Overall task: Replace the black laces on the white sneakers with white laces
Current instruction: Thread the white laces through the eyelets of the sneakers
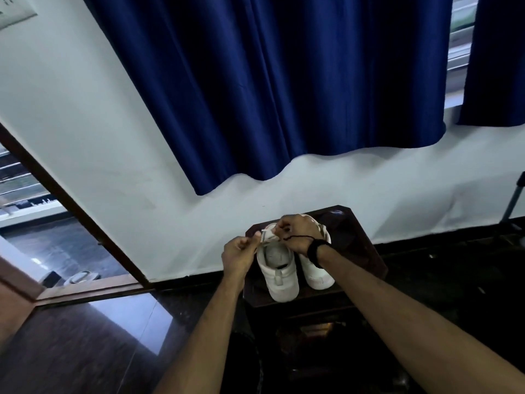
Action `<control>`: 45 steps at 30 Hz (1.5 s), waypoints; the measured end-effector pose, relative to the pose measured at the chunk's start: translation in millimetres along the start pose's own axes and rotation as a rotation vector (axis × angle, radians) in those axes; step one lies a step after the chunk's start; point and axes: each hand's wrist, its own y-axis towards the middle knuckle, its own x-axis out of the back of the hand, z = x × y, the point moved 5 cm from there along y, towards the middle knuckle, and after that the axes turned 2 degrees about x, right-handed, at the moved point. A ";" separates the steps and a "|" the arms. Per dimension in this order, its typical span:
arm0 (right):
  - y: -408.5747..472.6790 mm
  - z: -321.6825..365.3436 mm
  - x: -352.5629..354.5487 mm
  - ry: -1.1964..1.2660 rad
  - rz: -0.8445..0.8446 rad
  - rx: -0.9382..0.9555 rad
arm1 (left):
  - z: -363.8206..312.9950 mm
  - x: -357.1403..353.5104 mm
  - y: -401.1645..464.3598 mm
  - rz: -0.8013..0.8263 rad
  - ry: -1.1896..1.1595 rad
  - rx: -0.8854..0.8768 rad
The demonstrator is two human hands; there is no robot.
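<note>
Two white sneakers stand side by side on a small dark wooden stool (366,251), heels toward me. The left sneaker (279,275) has my left hand (240,253) pinching at its upper left edge, fingers closed on what looks like a white lace end. My right hand (298,233) is over the lacing area of that shoe, fingers pinched on a lace; a thin black cord (298,238) runs across the back of that hand. The right sneaker (316,273) is partly hidden behind my right wrist, which wears a black band. The eyelets are hidden by my fingers.
The stool stands against a pale wall under a dark blue curtain (284,89). An open doorway with a brown frame (71,206) lies to the left. The floor is dark and glossy. A tripod leg (511,200) shows at the far right.
</note>
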 end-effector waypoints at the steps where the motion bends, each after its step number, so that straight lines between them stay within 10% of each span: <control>1: 3.1 1.6 -3.2 0.057 -0.016 0.020 | 6.2 1.3 1.9 -0.050 0.038 0.023; 16: 3.5 3.0 -57.2 -0.307 -0.109 0.079 | 55.6 -15.3 5.1 0.053 -0.521 0.413; 38: -3.1 14.3 -71.7 -0.505 -0.208 0.143 | 53.9 -20.3 9.8 -0.013 -0.596 0.352; 45: -9.5 19.5 -62.9 -0.707 -0.264 0.154 | 42.1 -5.2 20.9 0.019 -1.044 0.380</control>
